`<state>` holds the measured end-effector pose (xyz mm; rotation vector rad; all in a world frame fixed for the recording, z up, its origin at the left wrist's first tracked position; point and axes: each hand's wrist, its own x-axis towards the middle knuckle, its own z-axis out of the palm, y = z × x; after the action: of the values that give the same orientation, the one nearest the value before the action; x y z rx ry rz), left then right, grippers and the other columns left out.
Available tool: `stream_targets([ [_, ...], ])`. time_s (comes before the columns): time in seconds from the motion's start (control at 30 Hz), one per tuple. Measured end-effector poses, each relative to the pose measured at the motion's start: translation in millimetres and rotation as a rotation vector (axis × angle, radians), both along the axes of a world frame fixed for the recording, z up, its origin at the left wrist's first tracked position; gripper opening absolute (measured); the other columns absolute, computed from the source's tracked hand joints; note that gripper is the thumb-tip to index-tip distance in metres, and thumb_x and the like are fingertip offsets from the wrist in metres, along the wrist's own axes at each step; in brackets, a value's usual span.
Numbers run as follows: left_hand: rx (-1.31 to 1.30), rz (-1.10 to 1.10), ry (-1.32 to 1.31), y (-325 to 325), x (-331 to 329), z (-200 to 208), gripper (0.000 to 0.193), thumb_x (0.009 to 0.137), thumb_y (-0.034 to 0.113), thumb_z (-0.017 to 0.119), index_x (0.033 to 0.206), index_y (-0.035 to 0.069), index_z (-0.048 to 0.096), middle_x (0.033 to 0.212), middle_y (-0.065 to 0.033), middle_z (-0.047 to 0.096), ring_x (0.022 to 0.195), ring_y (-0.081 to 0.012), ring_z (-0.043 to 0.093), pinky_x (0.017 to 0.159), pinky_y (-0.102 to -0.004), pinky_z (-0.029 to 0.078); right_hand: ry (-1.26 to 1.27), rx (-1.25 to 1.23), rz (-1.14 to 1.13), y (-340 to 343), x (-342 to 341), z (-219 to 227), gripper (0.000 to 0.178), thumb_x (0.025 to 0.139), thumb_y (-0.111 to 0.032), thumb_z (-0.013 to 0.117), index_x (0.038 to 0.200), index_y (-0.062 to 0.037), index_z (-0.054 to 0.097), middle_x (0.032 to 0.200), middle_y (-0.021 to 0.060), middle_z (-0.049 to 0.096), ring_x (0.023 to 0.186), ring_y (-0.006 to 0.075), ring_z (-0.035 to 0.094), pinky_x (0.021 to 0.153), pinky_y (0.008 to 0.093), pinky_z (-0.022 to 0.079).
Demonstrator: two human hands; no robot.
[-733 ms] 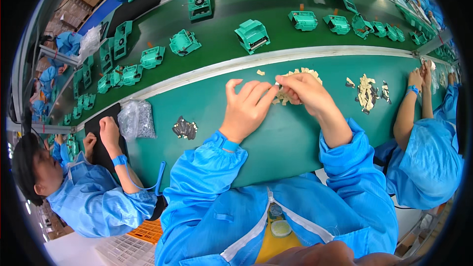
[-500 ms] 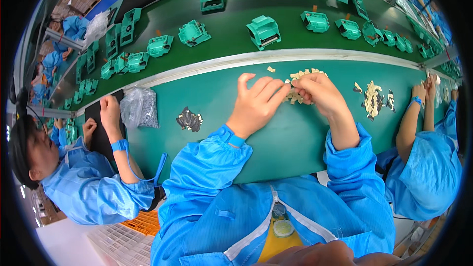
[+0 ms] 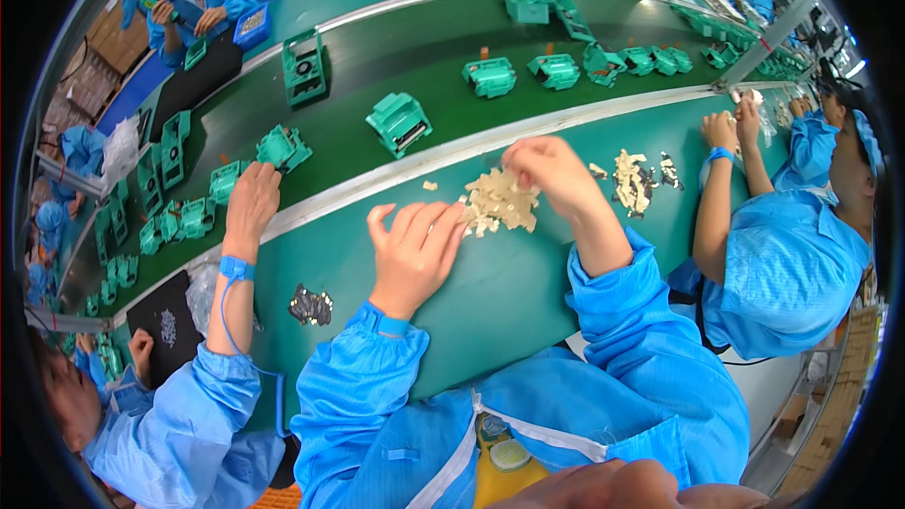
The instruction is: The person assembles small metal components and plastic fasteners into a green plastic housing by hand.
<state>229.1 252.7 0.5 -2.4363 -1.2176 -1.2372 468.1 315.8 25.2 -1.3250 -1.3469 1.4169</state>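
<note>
A compact heap of black, narrow pieces (image 3: 309,305) lay on the flat green work surface (image 3: 490,311). The bare left hand (image 3: 415,254) had parted, curved fingers at the loose pile of small, flat, cream-coloured pieces (image 3: 500,200). The bare right hand (image 3: 551,174) was pinched at the pile's upper right; either hand's grasp could not be determined. Beyond, green boxy housings (image 3: 398,124) sat on the dark-green conveyor (image 3: 396,47).

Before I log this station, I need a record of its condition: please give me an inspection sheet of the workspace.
Surface: green table, small pieces in piles.
Work things: beige pile between the hands; dark pile further left.
Clutter: one stray piece; plastic bag, partly hidden.
Left hand: fingertips by the beige pile's left edge.
Right hand: at its right side; grip unclear.
Cables: blue cord from a co-worker's wristband.
Surroundings: belt with green housings; co-workers both sides.
</note>
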Motion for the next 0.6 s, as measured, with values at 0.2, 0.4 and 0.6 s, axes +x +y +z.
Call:
stream_targets([
  [0.2, -0.058, -0.029, -0.025, -3.0, 0.8, 10.2, 0.026, 0.080, 0.007, 0.076, 0.106, 0.010, 0.070, 0.099, -0.0021, 0.067, 0.093, -0.0214, 0.062, 0.092, -0.0443, 0.038, -0.522, 0.737, -0.568, 85.7, 95.9, 36.8, 0.031, 0.087, -0.019, 0.074, 0.110, 0.0007, 0.068, 0.098, 0.0145, 0.066, 0.085, 0.0223, 0.063, 0.078, 0.0349, 0.052],
  [0.4, -0.064, -0.049, -0.060, -12.1, -4.2, 17.3, 0.023, 0.081, 0.005, 0.075, 0.103, 0.009, 0.070, 0.098, -0.0035, 0.067, 0.092, -0.0229, 0.062, 0.091, -0.0438, 0.039, -1.220, 0.594, -0.691, 148.5, 167.7, 9.3, 0.083, 0.079, -0.025, 0.080, 0.149, -0.0079, 0.039, 0.129, 0.0259, 0.061, 0.120, 0.0469, 0.057, 0.106, 0.0486, 0.045],
  [0.6, -0.068, -0.063, -0.128, -20.2, -26.1, 11.2, 0.022, 0.081, 0.002, 0.073, 0.103, 0.007, 0.070, 0.098, -0.0060, 0.067, 0.091, -0.0255, 0.062, 0.087, -0.0414, 0.042, -0.880, 0.395, -0.735, 129.9, 157.0, 6.8, 0.088, 0.081, -0.023, 0.076, 0.152, -0.0057, 0.029, 0.117, 0.0245, 0.068, 0.109, 0.0424, 0.066, 0.096, 0.0463, 0.050],
])
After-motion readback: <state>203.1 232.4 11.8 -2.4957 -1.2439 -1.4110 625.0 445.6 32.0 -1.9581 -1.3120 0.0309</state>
